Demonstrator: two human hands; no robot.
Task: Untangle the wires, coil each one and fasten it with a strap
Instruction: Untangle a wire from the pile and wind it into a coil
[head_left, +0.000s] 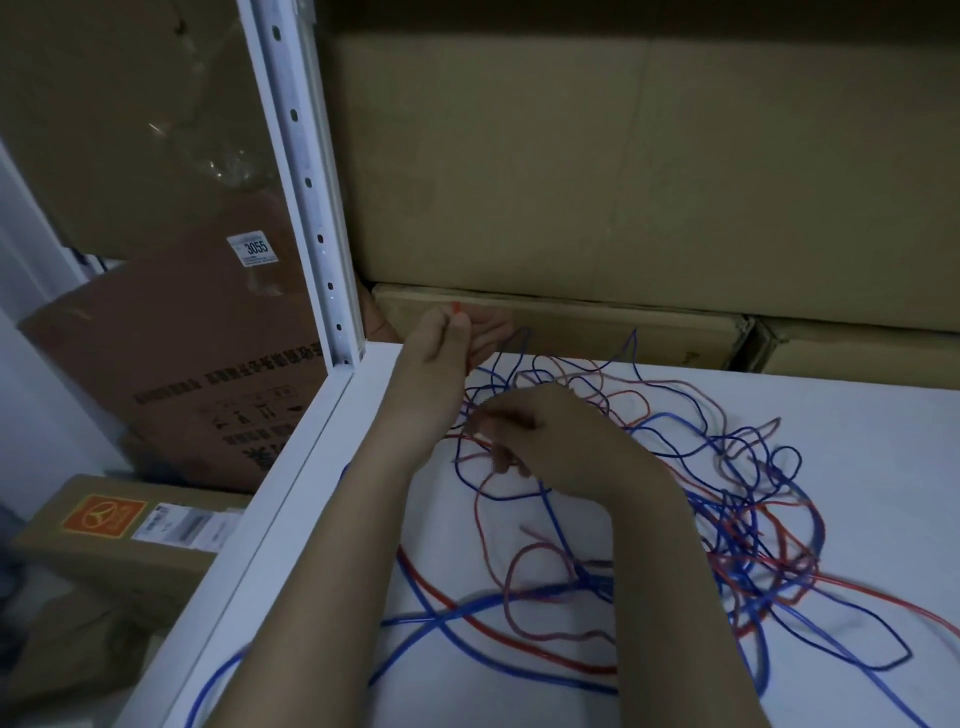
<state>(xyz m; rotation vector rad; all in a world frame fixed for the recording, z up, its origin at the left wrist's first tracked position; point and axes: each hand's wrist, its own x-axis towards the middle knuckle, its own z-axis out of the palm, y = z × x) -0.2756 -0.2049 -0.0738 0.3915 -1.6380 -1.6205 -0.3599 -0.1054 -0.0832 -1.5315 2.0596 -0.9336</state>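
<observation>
A tangle of blue, red and pink wires (737, 525) sprawls over the white shelf surface (857, 415). My left hand (441, 338) is raised at the shelf's back left and pinches the tip of a red wire (456, 307) between fingers and thumb. My right hand (540, 441) hovers over the left part of the tangle, its fingers curled round thin wire strands; motion blur hides which ones. A blue wire (208, 691) hangs over the shelf's front left edge.
Large cardboard boxes (597, 171) stand stacked along the back of the shelf. A white perforated upright (306, 182) rises at the shelf's left corner. More boxes (171, 374) lie lower down on the left, beyond the shelf edge.
</observation>
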